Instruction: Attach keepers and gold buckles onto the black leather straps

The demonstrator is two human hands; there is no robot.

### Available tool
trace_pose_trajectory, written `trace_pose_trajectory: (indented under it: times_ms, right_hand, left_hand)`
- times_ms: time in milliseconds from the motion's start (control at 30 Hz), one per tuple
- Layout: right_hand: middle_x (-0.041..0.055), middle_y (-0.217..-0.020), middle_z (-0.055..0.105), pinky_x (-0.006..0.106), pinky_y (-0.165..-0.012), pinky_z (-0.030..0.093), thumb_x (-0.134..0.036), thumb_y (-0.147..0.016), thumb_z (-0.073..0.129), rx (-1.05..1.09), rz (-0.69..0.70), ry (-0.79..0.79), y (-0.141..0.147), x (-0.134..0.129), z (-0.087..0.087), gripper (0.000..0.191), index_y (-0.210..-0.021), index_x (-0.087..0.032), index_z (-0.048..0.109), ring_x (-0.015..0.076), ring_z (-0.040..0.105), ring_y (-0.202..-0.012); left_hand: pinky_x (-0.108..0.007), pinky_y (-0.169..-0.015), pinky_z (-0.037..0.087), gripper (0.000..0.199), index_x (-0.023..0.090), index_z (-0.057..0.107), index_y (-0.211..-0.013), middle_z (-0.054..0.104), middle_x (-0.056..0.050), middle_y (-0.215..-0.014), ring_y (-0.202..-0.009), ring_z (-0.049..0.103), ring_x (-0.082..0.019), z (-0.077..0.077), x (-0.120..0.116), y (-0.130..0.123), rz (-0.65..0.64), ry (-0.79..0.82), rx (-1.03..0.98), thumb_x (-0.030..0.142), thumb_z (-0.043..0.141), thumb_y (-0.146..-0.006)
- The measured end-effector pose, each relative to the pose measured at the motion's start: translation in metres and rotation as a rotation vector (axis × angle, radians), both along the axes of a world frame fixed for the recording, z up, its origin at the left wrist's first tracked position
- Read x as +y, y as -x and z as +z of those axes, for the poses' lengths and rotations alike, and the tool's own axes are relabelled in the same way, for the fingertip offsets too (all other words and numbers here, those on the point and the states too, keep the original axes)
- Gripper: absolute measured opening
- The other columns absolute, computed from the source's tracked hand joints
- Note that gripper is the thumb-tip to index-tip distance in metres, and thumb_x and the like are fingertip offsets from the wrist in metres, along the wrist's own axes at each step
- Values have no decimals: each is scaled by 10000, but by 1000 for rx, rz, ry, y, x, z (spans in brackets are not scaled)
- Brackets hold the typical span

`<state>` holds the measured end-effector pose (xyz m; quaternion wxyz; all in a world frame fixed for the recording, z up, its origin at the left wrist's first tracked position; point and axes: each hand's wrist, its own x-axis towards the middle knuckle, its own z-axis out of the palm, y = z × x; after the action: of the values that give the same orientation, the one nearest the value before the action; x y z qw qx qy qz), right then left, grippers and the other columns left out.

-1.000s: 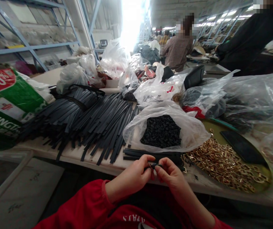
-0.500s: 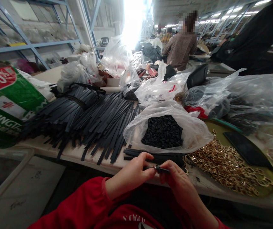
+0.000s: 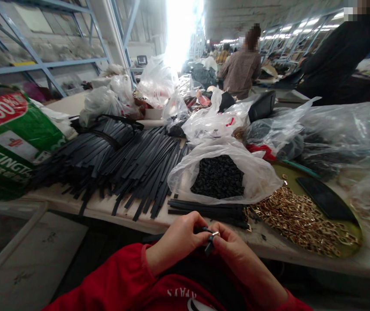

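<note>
1. Head view: a pale table (image 3: 107, 209) carries everything close by, and its layout matches half a second ago; only the handwork changes.
2. On the left of it, loose dark strips (image 3: 139, 164) fan toward the near edge.
3. Right of these, a translucent plastic bag (image 3: 262, 179) stands open around small black pieces (image 3: 217, 177).
4. Farther right, an olive tray (image 3: 291, 175) bears a heap of gold metal pieces (image 3: 301, 220).
5. Just beyond the hands, a few dark strips (image 3: 207, 209) lie together in front of the bag.
6. Left hand (image 3: 181, 235): its fingers pinch a short dark strip (image 3: 209, 248), held at the near edge of the table.
7. Right hand (image 3: 233, 244): its fingers pinch too, close against the left, at the strip and a gold fitting (image 3: 216, 233).
8. The strip's free end, which ran rightward under the right fingers, now points down and near, and the fitting shows plainly. This suggests the two parts are being worked together; whether the strip passes through the fitting, I cannot tell.
</note>
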<state>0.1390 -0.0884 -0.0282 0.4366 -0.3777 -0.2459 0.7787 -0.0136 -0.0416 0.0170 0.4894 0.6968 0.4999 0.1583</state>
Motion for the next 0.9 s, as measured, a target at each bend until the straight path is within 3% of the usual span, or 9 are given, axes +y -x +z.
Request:
trace_pose_trajectory:
  times_ms: [133,300,367,467,567,767,900]
  right_hand:
    - [-39,-613,501,200,-545,357,-431,-678,656,-69,-118,-29,3,2,4,332,-659,-178,442,74,438,-560]
    - [-74,-562,443,209,-492,352,-473,-672,634,-466,-319,-169,5,9,-3,359,-727,-211,394,84,432,-505]
    - [-74,-594,448,211,-498,356,-471,-700,603,-593,-297,-264,3,10,-5,345,-847,-219,420,89,440,-524]
    - [-70,-594,440,193,-474,320,-470,-728,571,-678,-116,-327,-4,11,-2,315,-860,-203,467,70,405,-513]
    - [-89,-522,418,171,-423,267,-480,-699,604,-593,-10,-254,-8,11,4,330,-775,-198,450,50,370,-453]
    - [-98,-481,489,134,-358,233,-471,-694,613,-70,-17,80,-1,15,5,352,-747,-219,373,22,355,-333]
    - [-67,-516,556,135,-364,269,-474,-708,603,-198,-46,3,-1,16,4,339,-762,-204,407,26,400,-350]
  left_hand:
    - [-219,-595,391,234,140,581,-775,618,2,-733,-683,543,-131,1,-5,0,34,107,-164,356,612,-691]
    - [-236,-651,407,258,119,541,-767,604,-13,-731,-682,542,-119,-7,-6,-2,124,400,-433,322,653,-654]
    - [-243,-658,404,287,117,527,-758,598,-10,-711,-661,542,-113,-11,-5,-3,165,509,-511,322,679,-626]
    - [-254,-657,398,320,118,525,-755,597,-11,-701,-655,544,-118,-14,-3,-3,189,608,-530,316,712,-588]
    - [-249,-641,386,311,124,525,-755,603,-13,-706,-649,545,-120,-13,-1,-2,183,665,-534,293,719,-581]
    - [-189,-522,274,145,125,550,-726,601,6,-650,-548,470,-63,-9,3,-1,161,685,-592,182,642,-630]
    - [-189,-519,263,126,118,556,-741,609,-6,-652,-522,431,-51,-14,4,0,165,747,-598,165,622,-644]
